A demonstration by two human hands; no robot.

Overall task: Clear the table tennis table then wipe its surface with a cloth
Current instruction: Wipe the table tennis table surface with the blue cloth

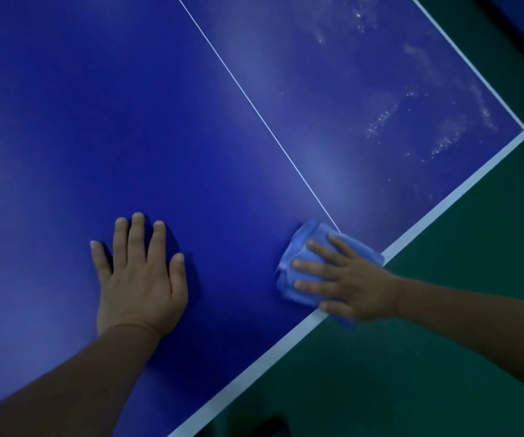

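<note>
Two hands flat on table [65,121], right hand [346,279] pressing cloth [301,247] (table's edge)

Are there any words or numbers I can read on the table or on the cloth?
No readable text anywhere in this view.
Table tennis table: only white lines, no words or numbers.
Cloth: plain blue, no label showing.
Whitish smears near the table's corner: marks, not writing.
Green floor: nothing written on it.
</note>
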